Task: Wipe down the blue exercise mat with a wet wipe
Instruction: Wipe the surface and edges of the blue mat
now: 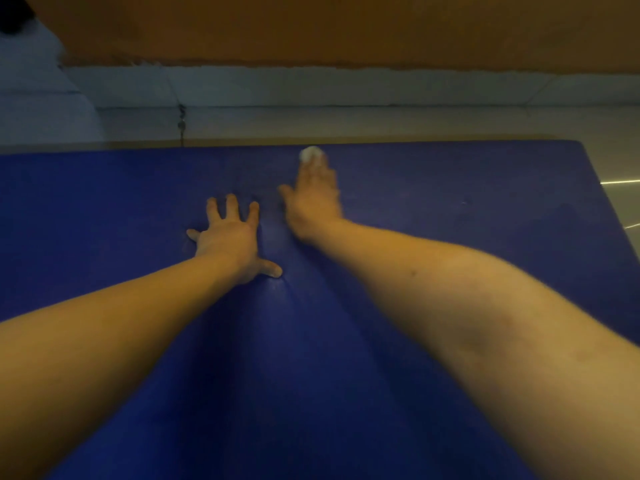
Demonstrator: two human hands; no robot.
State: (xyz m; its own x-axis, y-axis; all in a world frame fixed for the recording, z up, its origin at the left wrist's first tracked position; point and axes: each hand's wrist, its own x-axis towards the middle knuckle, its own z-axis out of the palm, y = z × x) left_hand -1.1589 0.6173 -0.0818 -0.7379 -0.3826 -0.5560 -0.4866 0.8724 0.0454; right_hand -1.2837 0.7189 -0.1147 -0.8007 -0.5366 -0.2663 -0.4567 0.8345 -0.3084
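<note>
The blue exercise mat [450,188] fills most of the view, lying flat on the floor. My left hand [230,239] rests flat on the mat with its fingers spread, palm down. My right hand [313,199] reaches further forward, blurred, its straight fingers pressing a small white wet wipe [310,154] onto the mat close to the far edge. Only the front of the wipe shows beyond the fingertips. The mat is slightly rippled between my two arms.
Beyond the mat's far edge lies pale tiled floor [346,123], then a white skirting strip and an orange-brown wall [311,26]. The mat's right edge [609,202] runs diagonally, with shiny floor beside it.
</note>
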